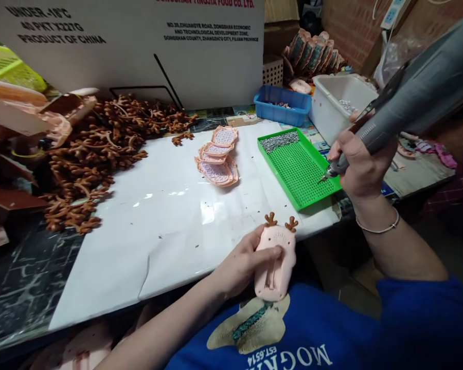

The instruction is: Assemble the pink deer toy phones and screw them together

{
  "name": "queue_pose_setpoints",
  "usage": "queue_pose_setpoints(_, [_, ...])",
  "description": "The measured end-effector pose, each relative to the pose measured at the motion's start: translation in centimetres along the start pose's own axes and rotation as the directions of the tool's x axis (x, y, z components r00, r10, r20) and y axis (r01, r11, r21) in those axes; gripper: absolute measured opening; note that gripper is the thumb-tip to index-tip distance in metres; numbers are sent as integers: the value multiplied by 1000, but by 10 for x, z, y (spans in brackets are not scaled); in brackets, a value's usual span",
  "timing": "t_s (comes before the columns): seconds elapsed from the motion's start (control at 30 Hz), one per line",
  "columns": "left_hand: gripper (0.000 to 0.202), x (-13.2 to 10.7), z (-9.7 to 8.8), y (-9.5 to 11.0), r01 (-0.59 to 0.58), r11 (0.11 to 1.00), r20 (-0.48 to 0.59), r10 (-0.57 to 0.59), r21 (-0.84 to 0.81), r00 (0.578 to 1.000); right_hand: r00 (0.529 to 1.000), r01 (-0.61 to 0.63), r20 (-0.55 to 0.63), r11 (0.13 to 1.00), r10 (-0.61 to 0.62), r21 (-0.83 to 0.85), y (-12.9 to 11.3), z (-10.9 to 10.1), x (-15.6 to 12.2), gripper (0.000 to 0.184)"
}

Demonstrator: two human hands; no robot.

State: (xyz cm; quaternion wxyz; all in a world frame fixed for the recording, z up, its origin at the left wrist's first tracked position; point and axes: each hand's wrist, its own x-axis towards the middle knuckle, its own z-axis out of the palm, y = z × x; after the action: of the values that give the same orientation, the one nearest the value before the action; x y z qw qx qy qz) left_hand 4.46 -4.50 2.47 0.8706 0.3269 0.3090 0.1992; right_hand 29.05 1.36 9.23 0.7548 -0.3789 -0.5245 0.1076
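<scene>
My left hand [250, 259] grips a pale pink plastic toy casing [283, 267] near the table's front edge, its thumb lying across the casing. Two brown antlers [270, 220] stick up from the casing's top, and small screw holes and a long recess show on the face toward me. Up at the right, my right hand [360, 164] is wrapped round a grey electric screwdriver [401, 113]. The screwdriver's bit points down to the left, over the near right part of a green perforated tray [301, 180]. Small silver screws [280, 141] lie gathered at that tray's far end.
A heap of brown antler pieces [96, 139] covers the left side. Pink-edged parts [218, 167] lie stacked mid-table on white sheeting [170, 216]. Behind stand a blue bin [281, 105], a white tub [327, 108] and a large printed carton [139, 61].
</scene>
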Motion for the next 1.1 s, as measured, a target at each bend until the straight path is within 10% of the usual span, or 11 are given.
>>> queue_pose_setpoints(0.3, [41, -12, -1, -12, 170, 982, 152, -157, -83, 976, 990, -23, -139, 977, -7, -211, 44, -47, -4, 30])
queue_pose_setpoints(0.77, [42, 23, -1, 26, -240, 936, -177, 199, -257, 964, 990, -21, -138, 983, -4, -181, 51, -53, -5, 30])
queue_pose_setpoints(1.1, [40, 37, -4, 19, -311, 885, -229, 242, -346, 943, 985, -148, -73, 984, 155, 104, -28, 21, -12, 21])
